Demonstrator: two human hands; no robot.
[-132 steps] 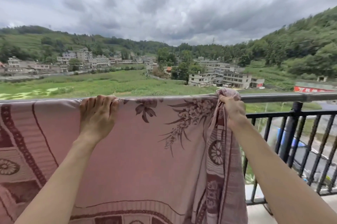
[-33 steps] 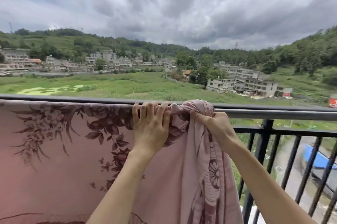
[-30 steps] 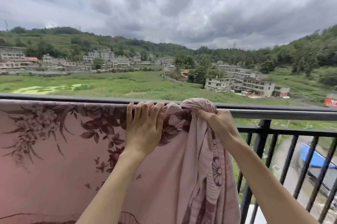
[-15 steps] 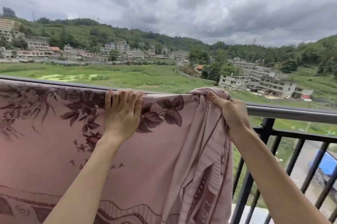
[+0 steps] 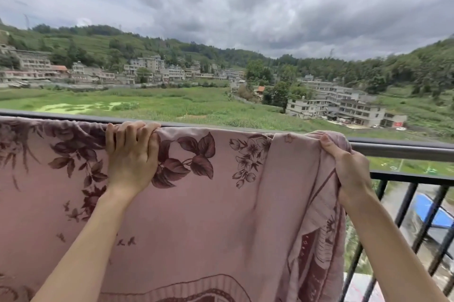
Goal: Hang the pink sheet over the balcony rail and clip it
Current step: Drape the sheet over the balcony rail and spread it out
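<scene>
The pink sheet (image 5: 221, 215) with dark maroon flowers and leaves hangs over the metal balcony rail (image 5: 403, 148), covering it from the left edge to right of centre. My left hand (image 5: 131, 156) grips the sheet's top fold on the rail, fingers curled over it. My right hand (image 5: 348, 169) grips the bunched right edge of the sheet where it lies on the rail. That edge hangs in folds down the railing. No clip is in view.
Black vertical railing bars (image 5: 405, 206) stand bare to the right of the sheet. Beyond the rail lie green fields, buildings and hills under a cloudy sky. A blue roof (image 5: 432, 213) shows below through the bars.
My hands have drawn apart along the rail: the right hand has pulled the bunched edge rightward, spreading the sheet flatter between them. My view has shifted left.
</scene>
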